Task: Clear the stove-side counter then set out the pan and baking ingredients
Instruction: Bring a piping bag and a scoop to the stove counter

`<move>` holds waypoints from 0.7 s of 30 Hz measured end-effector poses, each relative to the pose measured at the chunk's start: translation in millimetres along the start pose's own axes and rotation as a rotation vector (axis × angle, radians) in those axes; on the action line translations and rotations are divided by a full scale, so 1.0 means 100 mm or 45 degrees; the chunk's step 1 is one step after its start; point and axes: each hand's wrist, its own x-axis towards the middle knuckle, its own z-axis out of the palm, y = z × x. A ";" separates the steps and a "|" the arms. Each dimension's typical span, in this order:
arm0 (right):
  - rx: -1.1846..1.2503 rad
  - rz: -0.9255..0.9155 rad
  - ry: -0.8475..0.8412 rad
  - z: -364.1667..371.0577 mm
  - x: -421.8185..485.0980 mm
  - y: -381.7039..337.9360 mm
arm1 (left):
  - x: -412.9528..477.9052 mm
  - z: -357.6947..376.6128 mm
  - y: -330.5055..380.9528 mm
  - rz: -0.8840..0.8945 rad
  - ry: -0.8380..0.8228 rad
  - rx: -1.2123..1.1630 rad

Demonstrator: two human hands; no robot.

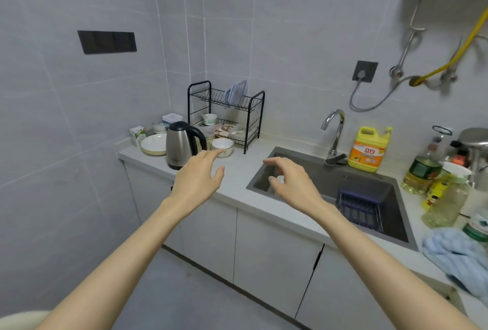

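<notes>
Both hands out in front, nothing gripped. Left hand (196, 179) flat and spread, fingers straight, fingertips just short of the white bowl (222, 147); kettle (182, 145) just to its left, plate (153, 144) beyond that, dish rack (254, 108) behind the bowl. Right hand (293, 182) hangs over the sink (369, 179), fingers loosely curled, thumb apart, looks empty. A small white thing (280, 179) shows under it down in the sink; can't tell if I touch it.

Step, my guess: still clearing, start of the task. Counter (237, 171) under my left hand is bare, clutter sits past my fingertips. Stove not in view. No clear pan; a metal pot (475, 139) sits far off to the right of my right hand, by the oil bottle (422, 171). Baking ingredients not identifiable.

Next move likely: left hand reaches on, curls around the bowl rim, lifts without knocking the kettle.
</notes>
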 end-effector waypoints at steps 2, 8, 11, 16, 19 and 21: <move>0.005 -0.018 -0.020 0.13 0.41 0.18 | 0.33 0.18 -0.15 -0.031 -0.004 0.018; 0.044 -0.109 -0.111 0.51 1.73 0.64 | 1.44 0.53 -0.59 -0.120 0.021 0.014; 0.046 -0.123 -0.171 0.70 2.33 0.79 | 1.93 0.64 -0.86 -0.156 0.013 0.045; 0.075 -0.148 -0.228 1.08 3.17 0.97 | 2.65 0.82 -1.37 -0.182 -0.003 0.111; 0.117 -0.104 -0.238 1.36 3.64 1.09 | 3.13 0.99 -1.75 -0.153 -0.048 0.156; 0.118 -0.101 -0.239 1.54 3.89 1.13 | 3.44 1.10 -1.99 -0.130 -0.095 0.140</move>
